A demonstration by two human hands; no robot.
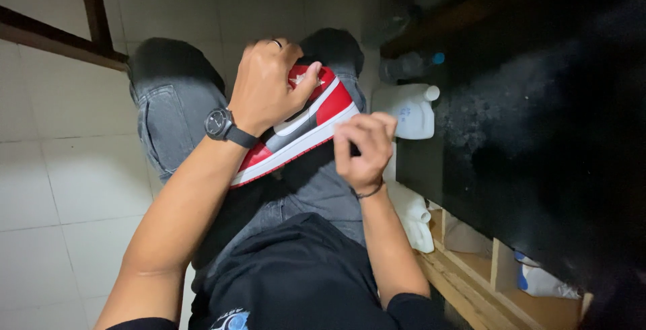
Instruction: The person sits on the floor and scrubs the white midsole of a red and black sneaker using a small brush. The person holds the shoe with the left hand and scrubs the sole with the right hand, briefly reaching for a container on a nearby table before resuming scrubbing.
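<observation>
Red-and-white sneaker (303,125) on grey-jeaned lap (168,108).

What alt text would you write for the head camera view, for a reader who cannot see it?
A seated person holds a red, white and black sneaker on their lap, left hand gripping its top, right hand at its sole edge. White plastic jugs stand on the tiled floor beside them.

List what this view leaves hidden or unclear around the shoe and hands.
- Shoe top and laces: covered by the left hand.
- Right hand grip: fingers curl under, so whatever it pinches is hidden.
- Shoe's far side: faces away from the camera.
- Black surface: too dark to make out.
- White jug: label too small.
</observation>
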